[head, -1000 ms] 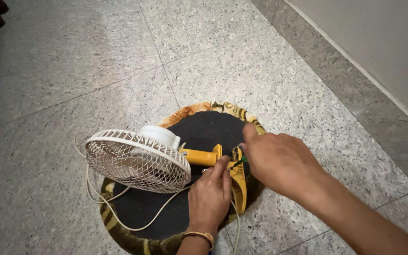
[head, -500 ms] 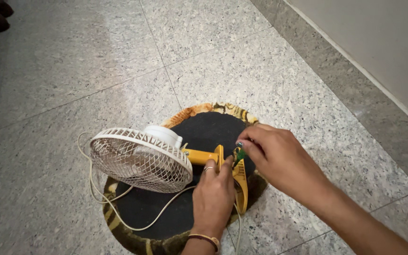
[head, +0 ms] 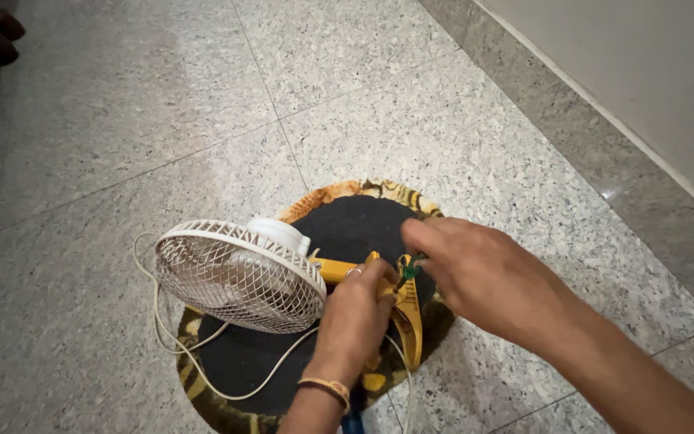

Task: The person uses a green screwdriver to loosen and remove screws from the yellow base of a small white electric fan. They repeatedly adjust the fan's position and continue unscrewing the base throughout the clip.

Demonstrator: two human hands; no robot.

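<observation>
I see my left hand (head: 355, 317) closed around the yellow arm (head: 339, 269) of the fan (head: 238, 273), right where the arm meets the yellow clip (head: 408, 317). A ring shows on one finger. My right hand (head: 483, 277) comes in from the right with its fingers curled. It pinches a small green tool (head: 409, 268) between the fingertips, and the tool's tip touches the top of the clip, just beside my left thumb. The fan lies tilted on a round dark mat (head: 347, 221) on the floor (head: 443, 120). Its white cage points to the left. A white cord (head: 202, 366) loops from the fan over the mat and onto the floor. A wall (head: 644, 72) runs along the right.
</observation>
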